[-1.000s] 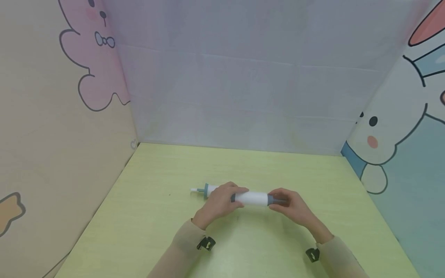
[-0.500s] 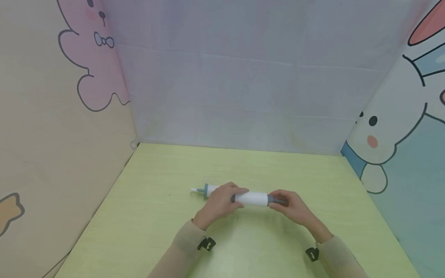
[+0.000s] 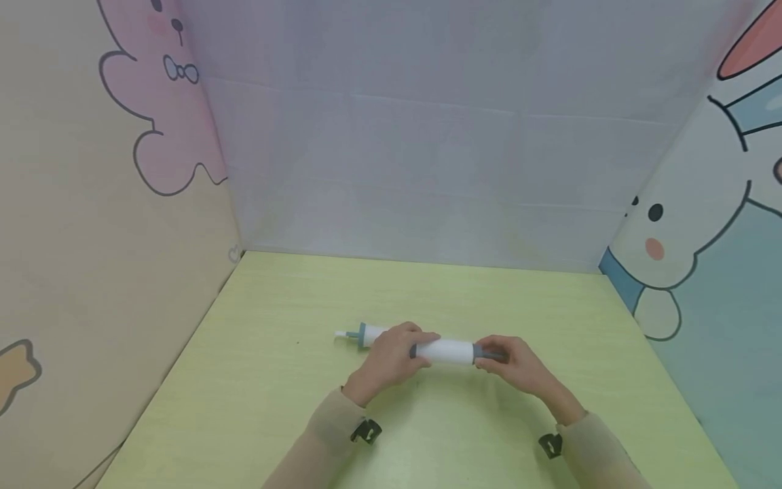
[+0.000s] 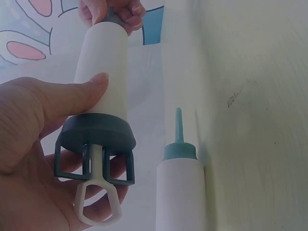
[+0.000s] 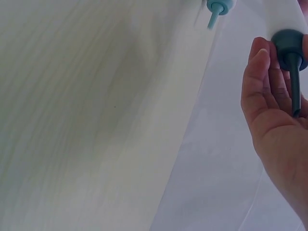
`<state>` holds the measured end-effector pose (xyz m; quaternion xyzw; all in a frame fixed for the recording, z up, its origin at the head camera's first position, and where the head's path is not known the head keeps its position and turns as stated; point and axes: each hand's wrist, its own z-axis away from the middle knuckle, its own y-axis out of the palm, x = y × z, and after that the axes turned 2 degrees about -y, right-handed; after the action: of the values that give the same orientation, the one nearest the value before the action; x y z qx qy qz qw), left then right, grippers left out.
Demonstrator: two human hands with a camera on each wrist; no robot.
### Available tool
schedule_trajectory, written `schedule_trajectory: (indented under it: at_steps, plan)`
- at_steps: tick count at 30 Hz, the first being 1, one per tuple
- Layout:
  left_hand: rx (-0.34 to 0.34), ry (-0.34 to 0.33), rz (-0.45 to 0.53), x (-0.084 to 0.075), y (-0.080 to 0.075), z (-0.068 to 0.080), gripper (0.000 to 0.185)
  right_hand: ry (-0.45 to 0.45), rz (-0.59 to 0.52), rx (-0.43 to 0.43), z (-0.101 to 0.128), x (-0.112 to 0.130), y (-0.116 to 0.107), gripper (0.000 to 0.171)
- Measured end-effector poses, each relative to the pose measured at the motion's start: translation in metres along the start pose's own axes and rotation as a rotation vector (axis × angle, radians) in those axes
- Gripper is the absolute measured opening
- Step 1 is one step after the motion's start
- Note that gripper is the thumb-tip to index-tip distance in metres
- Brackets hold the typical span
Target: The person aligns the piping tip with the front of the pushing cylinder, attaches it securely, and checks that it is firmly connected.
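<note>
In the head view my left hand (image 3: 387, 360) grips a white icing syringe (image 3: 444, 351) with dark blue-grey ends, held lengthwise over the table. The left wrist view shows my thumb along its white barrel (image 4: 108, 53), just above a dark collar with finger loops and a white ring handle (image 4: 98, 204). At the other end my right hand (image 3: 519, 367) pinches the dark nozzle cap (image 5: 288, 45), whose thin spout (image 5: 295, 89) points back over the palm. A second white syringe with teal ends (image 3: 371, 335) lies on the table behind my left hand, which partly hides it.
The pale yellow-green table (image 3: 256, 407) carries both syringes' surroundings. A plain pale sheet (image 3: 415, 136) stands at the back edge, and cartoon-printed panels (image 3: 733, 305) rise along both sides.
Both hands and the dark-ended syringe have shifted very slightly right and toward me. The grips look the same, and the teal-ended syringe lies still.
</note>
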<state>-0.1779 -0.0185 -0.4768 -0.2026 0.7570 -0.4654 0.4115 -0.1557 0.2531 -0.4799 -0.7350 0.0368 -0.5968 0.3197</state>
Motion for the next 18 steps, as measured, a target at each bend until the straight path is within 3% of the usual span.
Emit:
schedule_trajectory:
  at_steps: [8,18]
  plan:
    - [-0.052,0.027,-0.077,-0.011,0.012,-0.012,0.044,0.005,0.041,-0.042,0.007,-0.007,-0.01,0.03]
    - [-0.096,0.043,-0.089,-0.025,0.033,-0.026,0.044,0.053,0.099,-0.081,0.016,-0.017,-0.026,0.033]
